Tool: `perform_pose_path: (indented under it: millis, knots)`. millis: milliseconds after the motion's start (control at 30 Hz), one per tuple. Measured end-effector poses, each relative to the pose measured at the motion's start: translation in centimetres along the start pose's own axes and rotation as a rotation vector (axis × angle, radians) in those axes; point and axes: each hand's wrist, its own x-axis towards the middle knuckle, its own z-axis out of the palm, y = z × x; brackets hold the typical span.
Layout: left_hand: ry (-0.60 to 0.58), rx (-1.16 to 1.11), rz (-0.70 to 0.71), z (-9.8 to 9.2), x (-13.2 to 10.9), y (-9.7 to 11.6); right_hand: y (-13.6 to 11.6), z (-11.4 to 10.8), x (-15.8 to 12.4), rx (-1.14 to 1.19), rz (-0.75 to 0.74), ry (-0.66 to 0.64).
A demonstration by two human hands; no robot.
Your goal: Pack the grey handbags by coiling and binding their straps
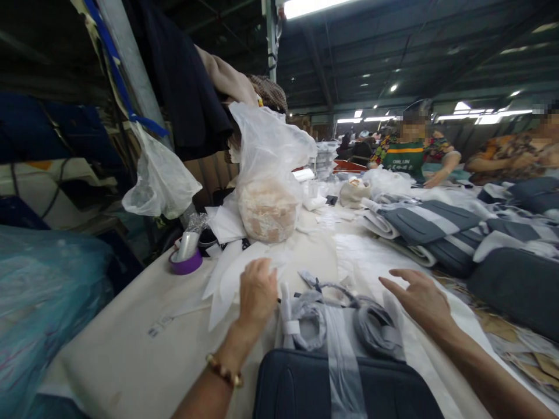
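a dark bag (308,381) lies on a table (126,361) between a worker's forearms; beyond it, the left hand (258,289) curls beside a wrapped strap coil (322,327), its grip impossible to tell, the right hand (421,298) extending its fingers.

One camera, worn on the person's head, looks forward and down along the counter (131,331). It sits close above the near part, so the dark padded case (301,387) shows large and is cut off by the lower border, with the left forearm (207,390) and right forearm (489,372) entering from the near side. The wide view reaches a co-worker (408,157) at far right and ceiling lights (314,6) beyond.
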Motion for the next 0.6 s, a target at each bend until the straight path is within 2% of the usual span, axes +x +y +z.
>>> perform_pose_path:
  millis: [67, 167, 233, 300, 400, 467, 533, 600]
  knots:
    - [-0.055, 0.077, -0.092, -0.2, 2.8, -3.5, 0.7, -1.1, -2.3, 0.03, -0.031, 0.047]
    - [-0.177, 0.155, -0.147, 0.5, 4.8, -6.9, 1.4, -1.9, -6.0, 0.151, -0.076, 0.017]
    - [-0.203, 0.187, -0.144, 0.6, 5.1, -7.9, 1.6, -2.3, -8.0, 0.213, -0.109, 0.044]
    - [-0.187, 0.206, -0.169, -0.2, 5.2, -7.7, 1.4, -3.0, -9.6, 0.267, -0.099, 0.088]
    - [-0.111, 0.176, -0.247, -2.7, 4.4, -5.0, 0.0, -4.5, -11.7, 0.408, 0.01, 0.039]
    - [0.003, 0.025, -0.17, -4.1, 2.1, -1.4, -1.7, -5.3, -13.3, 0.605, 0.09, -0.105]
    - [0.129, -0.2, 0.12, -4.3, -1.9, 3.1, -3.5, -5.5, -14.8, 0.866, 0.129, -0.236]
    - [0.177, -0.346, 0.488, -3.5, -6.8, 7.3, -4.7, -5.5, -16.2, 1.11, 0.135, -0.266]
